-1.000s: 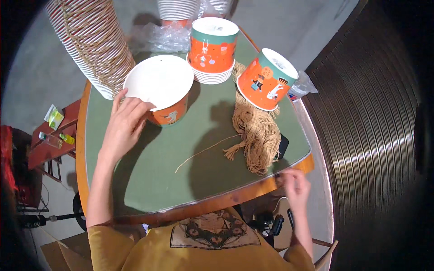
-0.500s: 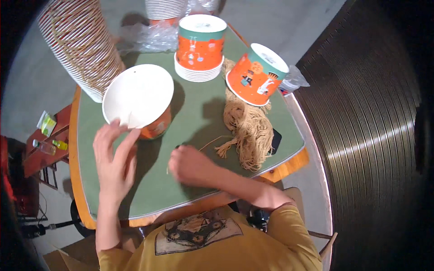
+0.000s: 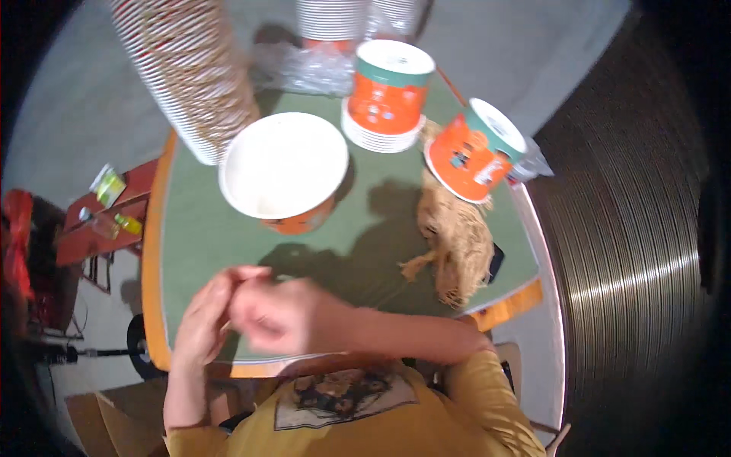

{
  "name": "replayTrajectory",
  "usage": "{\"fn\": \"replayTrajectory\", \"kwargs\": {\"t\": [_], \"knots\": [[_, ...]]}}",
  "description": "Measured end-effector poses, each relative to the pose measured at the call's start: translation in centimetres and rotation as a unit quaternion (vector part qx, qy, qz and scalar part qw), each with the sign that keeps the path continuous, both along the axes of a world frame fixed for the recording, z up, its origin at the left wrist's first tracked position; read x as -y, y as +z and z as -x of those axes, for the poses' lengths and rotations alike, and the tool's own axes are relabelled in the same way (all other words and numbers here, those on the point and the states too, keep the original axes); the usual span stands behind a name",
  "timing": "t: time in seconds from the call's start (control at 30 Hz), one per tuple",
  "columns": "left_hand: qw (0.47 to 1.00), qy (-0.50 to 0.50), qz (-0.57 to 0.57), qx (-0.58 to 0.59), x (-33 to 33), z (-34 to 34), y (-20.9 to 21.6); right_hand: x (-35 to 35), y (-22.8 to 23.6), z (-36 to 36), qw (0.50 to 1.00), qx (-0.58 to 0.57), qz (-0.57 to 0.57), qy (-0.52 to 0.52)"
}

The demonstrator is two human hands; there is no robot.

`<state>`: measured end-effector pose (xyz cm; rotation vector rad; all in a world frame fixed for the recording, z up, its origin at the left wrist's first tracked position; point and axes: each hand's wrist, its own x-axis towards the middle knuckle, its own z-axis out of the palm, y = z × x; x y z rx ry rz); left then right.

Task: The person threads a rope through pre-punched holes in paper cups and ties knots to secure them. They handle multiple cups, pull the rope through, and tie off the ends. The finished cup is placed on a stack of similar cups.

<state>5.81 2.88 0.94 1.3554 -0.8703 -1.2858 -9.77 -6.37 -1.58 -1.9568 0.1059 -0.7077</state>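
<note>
My left hand (image 3: 202, 321) and my right hand (image 3: 283, 314) meet above the table's near left edge. The right one is a blurred fist, crossing in front of the left fingertips. A thin strand of string ran by this fist half a second ago; motion blur hides it now. Bent and drawn together, the left fingers partly vanish behind the right hand, so what they pinch is hidden. Just beyond both hands stands a white-lined paper bucket (image 3: 283, 164), mouth up, orange outside. At the right lies a hank of tan string (image 3: 455, 245).
On the green-topped table (image 3: 205, 251), a tall leaning stack of paper buckets (image 3: 186, 76) rises at far left. Upside-down orange buckets (image 3: 388, 87) stand at the back, another bucket (image 3: 476, 152) rests against the hank. Clear plastic wrap (image 3: 308, 68) lies behind; a dark phone-like object (image 3: 496, 263) sits right.
My left hand has left the white bucket's rim and come nearer me. My right fist has swung left to meet it. The whole view has shifted, moving the table's things rightward.
</note>
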Motion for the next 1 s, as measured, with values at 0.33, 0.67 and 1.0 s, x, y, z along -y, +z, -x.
{"fn": "replayTrajectory", "kwargs": {"t": [0.33, 0.67, 1.0], "knots": [[0.976, -0.173, -0.007, -0.130, 5.1, 1.7, -1.1, 3.7, 0.4, 5.3, 0.982, -0.084, -0.083, -0.146], [0.987, -0.157, -0.025, -0.009, 4.9, 1.1, -1.9, 4.3, -0.5, 5.3, 0.982, -0.100, -0.068, -0.148], [0.979, -0.178, -0.053, 0.078, 4.9, 1.2, -0.9, 4.6, -1.0, 4.8, 0.988, -0.065, -0.026, -0.139]]}}
